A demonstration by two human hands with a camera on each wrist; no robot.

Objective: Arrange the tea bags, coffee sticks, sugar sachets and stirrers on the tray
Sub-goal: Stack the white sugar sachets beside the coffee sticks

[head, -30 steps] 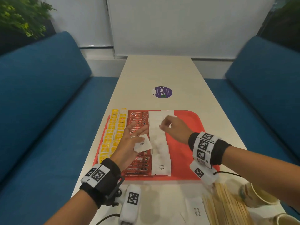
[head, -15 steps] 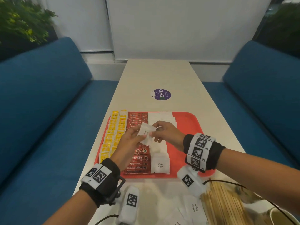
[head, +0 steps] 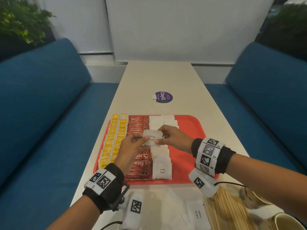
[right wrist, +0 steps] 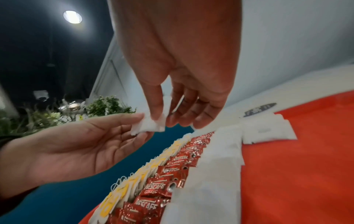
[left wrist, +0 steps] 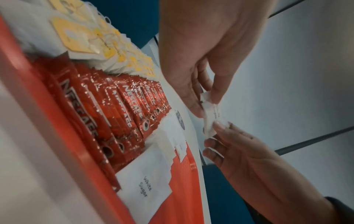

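A red tray (head: 188,128) holds a column of yellow tea bags (head: 114,140), a column of red coffee sticks (head: 140,165) and a column of white sugar sachets (head: 162,161). Above the tray's middle, one white sugar sachet (head: 152,138) is held between both hands. My left hand (head: 143,140) pinches its left edge and my right hand (head: 159,135) pinches its right edge. The wrist views show the same sachet (left wrist: 210,116) (right wrist: 151,127) caught between thumb and fingers. Wooden stirrers (head: 227,211) lie on the table at the near right.
Loose sugar sachets (head: 198,216) lie on the table in front of the tray. Paper cups (head: 288,221) stand at the near right corner. A purple sticker (head: 162,97) is on the table beyond the tray. Blue benches flank the table.
My left hand lifted the sachet up and forward from the coffee sticks. My right hand left the sachet column and took hold of the sachet's other edge.
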